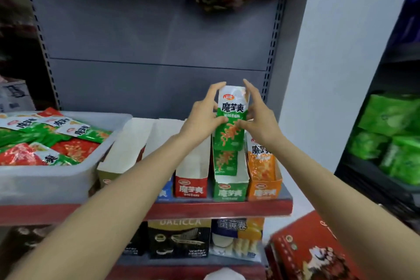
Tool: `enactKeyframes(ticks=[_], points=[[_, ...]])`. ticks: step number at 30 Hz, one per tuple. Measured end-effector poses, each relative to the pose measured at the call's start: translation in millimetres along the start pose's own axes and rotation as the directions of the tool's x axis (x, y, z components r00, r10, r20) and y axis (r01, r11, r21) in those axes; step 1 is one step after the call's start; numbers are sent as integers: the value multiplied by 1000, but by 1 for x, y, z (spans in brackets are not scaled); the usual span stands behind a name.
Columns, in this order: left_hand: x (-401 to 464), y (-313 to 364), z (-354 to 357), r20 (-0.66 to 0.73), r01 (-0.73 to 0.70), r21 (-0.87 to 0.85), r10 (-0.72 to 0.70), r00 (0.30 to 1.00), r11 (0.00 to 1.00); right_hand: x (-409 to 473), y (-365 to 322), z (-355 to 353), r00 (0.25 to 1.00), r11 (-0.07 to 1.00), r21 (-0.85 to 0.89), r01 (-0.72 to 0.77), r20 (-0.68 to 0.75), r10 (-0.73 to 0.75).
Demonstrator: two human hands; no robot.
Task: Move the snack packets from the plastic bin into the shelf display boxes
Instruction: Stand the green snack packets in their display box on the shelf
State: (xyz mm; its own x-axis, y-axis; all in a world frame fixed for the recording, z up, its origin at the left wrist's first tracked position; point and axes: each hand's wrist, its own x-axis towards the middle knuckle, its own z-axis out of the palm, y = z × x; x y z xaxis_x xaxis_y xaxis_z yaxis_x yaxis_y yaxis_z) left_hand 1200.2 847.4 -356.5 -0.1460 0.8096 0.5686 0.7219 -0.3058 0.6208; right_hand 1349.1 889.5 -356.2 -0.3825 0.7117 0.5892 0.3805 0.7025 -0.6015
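Green packet (230,118) clasped by both hands (229,118) above green box (229,192); orange box (264,192) beside.

Red-edged shelf (227,208), bearing a clear bin (45,184) at left and, beside it, a row of display boxes: white (127,143), blue (162,193), red (191,188), green (229,192), orange (264,192).

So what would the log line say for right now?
left hand + right hand: holding green packets | above green box | plastic bin: packets remain | red box: looks empty
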Motion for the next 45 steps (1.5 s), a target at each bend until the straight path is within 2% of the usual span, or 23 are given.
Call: enactKeyframes(ticks=[4,7,11,15,20,23,26,32,37,39,43,45], points=[[-1,-11,6,38,-37,169,31,999,985,8,11,7,1000,996,-84,8,-9,-8],[-4,-21,11,44,-39,307,26,999,951,16,18,12,1000,966,-259,22,16,-18],[-3,-28,16,40,-13,424,-4,999,906,17,23,19,994,896,-434,88,103,-48],[1,-28,15,40,-12,492,-9,999,870,17,22,23,993,845,-526,100,104,-53],[-8,-28,-10,-51,25,387,-6,999,922,11,9,36,991,886,-443,136,75,-114],[-23,-36,-37,-101,45,323,-13,995,945,10,-10,56,981,929,-322,184,121,-152],[-37,-51,-73,-143,107,343,-60,988,933,15,-37,86,960,940,-236,245,195,-201],[-57,-101,-164,-244,318,404,-234,941,858,32,-98,169,926,967,-54,249,305,-221],[-62,-159,-229,-307,494,495,-388,869,715,57,-145,242,849,969,-96,227,506,-149],[-64,-180,-248,-283,543,543,-468,837,641,65,-161,265,808,970,-139,200,583,-83],[-61,-208,-274,-162,555,637,-611,775,535,79,-174,304,685,985,-164,48,723,87],[-60,-217,-281,-129,529,668,-619,775,523,84,-176,320,638,957,-265,120,759,130]])
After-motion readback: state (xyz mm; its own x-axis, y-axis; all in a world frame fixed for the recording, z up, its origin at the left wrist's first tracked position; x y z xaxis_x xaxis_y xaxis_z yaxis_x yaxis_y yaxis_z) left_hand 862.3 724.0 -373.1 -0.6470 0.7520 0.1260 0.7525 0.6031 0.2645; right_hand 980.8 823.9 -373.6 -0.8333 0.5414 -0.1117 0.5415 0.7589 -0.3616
